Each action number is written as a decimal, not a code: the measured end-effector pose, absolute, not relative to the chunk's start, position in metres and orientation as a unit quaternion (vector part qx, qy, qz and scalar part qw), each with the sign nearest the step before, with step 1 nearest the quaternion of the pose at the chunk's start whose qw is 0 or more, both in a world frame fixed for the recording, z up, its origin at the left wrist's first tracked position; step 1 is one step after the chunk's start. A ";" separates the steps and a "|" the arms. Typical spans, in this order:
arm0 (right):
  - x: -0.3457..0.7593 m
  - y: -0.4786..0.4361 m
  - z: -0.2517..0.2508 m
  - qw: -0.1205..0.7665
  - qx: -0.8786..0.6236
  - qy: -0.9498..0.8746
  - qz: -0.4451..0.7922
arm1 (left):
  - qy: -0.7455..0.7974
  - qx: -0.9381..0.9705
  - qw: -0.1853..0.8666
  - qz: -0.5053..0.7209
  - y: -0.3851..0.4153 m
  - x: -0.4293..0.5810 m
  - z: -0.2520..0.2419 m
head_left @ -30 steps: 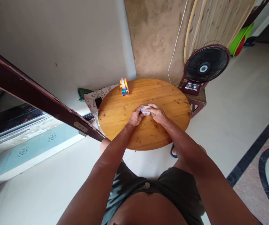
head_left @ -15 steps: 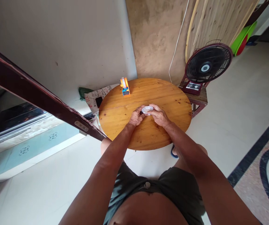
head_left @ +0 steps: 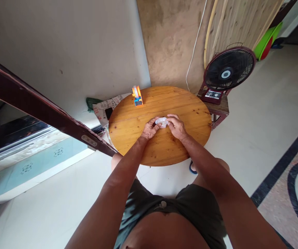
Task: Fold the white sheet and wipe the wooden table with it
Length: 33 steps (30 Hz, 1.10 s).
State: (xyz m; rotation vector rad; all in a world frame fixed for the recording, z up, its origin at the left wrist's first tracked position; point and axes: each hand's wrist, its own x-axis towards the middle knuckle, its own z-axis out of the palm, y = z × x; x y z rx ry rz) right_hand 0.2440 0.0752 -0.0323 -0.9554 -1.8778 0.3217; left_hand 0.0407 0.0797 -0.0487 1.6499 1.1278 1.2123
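Over the middle of the oval wooden table [head_left: 128, 131], a small whitish, partly see-through packet [head_left: 161, 121] is held between my two hands. My left hand [head_left: 150, 128] grips its left side, thumb in front. The fingers of my right hand [head_left: 176, 127] close on the right side of the packet. What the packet contains is too small to make out. Farther back on the table stands an orange and blue tape dispenser [head_left: 137, 97] with a roll in it, apart from both hands.
A dark red fan [head_left: 226, 73] stands on a small wooden stool [head_left: 220, 108] to the right of the table. Left of the table, a black phone [head_left: 108, 113] lies on a printed sack [head_left: 100, 110]. A dark door frame [head_left: 60, 114] slants in at left.
My hands have shifted slightly on the packet, and its shape now looks more crumpled. The view has moved a little; the tape dispenser stays in place.
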 end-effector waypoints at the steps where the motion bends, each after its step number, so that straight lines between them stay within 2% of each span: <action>1: 0.245 0.076 -0.033 0.496 -0.401 -0.757 0.139 | 0.446 0.648 0.392 0.477 0.080 0.041 -0.049; 6: 0.246 0.078 -0.037 0.501 -0.403 -0.744 0.183 | 0.445 0.656 0.387 0.472 0.080 0.041 -0.050; 14: 0.242 0.080 -0.039 0.404 -0.413 -0.808 0.118 | 0.443 0.680 0.360 0.460 0.081 0.037 -0.052; 23: 0.241 0.084 -0.045 0.391 -0.447 -0.796 0.115 | 0.466 0.700 0.322 0.435 0.075 0.038 -0.043; 33: 0.241 0.081 -0.041 0.399 -0.450 -0.788 0.131 | 0.419 0.674 0.398 0.461 0.076 0.038 -0.044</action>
